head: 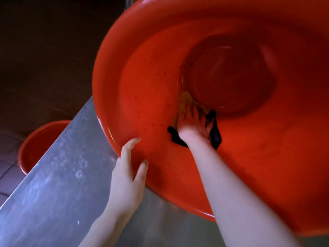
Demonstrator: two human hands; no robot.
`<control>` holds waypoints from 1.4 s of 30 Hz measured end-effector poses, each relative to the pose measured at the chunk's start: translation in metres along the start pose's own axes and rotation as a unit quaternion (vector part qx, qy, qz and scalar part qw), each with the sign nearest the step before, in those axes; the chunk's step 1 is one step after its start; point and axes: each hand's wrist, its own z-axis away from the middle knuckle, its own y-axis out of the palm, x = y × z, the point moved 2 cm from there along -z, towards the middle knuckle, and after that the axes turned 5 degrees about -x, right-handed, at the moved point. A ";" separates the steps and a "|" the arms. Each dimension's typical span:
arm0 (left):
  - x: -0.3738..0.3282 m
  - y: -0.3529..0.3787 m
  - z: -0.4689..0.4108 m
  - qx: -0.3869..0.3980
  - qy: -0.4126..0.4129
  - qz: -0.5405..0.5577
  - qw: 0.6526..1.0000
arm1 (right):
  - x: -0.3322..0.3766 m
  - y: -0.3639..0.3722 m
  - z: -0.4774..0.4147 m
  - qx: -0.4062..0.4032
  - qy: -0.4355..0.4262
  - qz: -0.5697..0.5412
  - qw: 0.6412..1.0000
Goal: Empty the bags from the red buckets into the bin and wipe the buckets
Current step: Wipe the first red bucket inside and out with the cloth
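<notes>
I'm pressing the soft cloth (pixel 185 104) under my spread right hand (pixel 193 124); my left hand (pixel 128 168), fingers straight, is bracing the rim of the red bucket (pixel 105 97) — probably light, slick.

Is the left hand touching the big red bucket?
Touching. The head view shows the left hand with its fingers and thumb lying flat against the rim of the red bucket, with no gap between them.
</notes>
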 end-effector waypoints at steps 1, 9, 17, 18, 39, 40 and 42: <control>0.000 0.000 -0.001 -0.002 -0.002 0.001 1.000 | 0.001 0.001 -0.005 -0.002 0.007 -0.004 1.000; -0.008 -0.001 -0.002 -0.002 0.012 -0.009 1.000 | 0.016 0.006 0.124 -0.046 -0.161 0.000 0.986; -0.007 -0.003 0.003 -0.008 -0.021 0.001 1.000 | 0.020 0.004 0.043 -0.037 -0.114 0.005 0.993; -0.009 -0.002 0.005 -0.001 -0.027 0.007 1.000 | 0.020 0.002 0.020 -0.022 -0.079 -0.014 0.997; -0.033 -0.017 -0.023 -0.048 0.120 -0.147 0.981 | -0.067 -0.020 -0.008 -0.015 -0.052 0.201 0.978; -0.031 -0.012 -0.020 -0.049 0.103 -0.138 0.984 | -0.064 -0.020 -0.003 -0.004 -0.043 0.186 0.982; -0.027 0.000 -0.015 -0.040 0.070 -0.120 0.990 | -0.052 -0.016 0.016 0.011 -0.048 0.138 0.989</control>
